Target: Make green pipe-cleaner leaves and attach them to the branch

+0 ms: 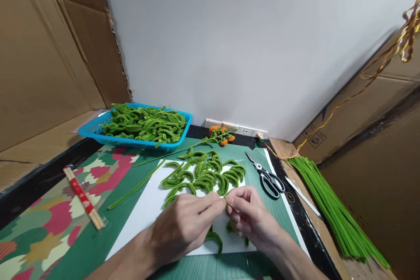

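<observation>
My left hand (193, 216) and my right hand (247, 210) meet at the fingertips over a white sheet of paper (141, 214). Both are closed in a pinch. A small bit of green pipe cleaner (226, 201) shows between the fingertips; most of it is hidden by the fingers. Below the hands, a curved fuzzy green piece (215, 240) is visible, and I cannot tell whether it joins what is pinched. Just beyond the fingers lies a cluster of curved, looped green pipe-cleaner pieces (205, 177) on the paper.
A blue basket (144, 143) full of bent green pieces stands back left. An orange flower stem (215, 138) lies behind the paper. Scissors (267, 177) and a bundle of straight green pipe cleaners (337, 210) are on the right. Wrapped chopsticks (83, 199) lie left.
</observation>
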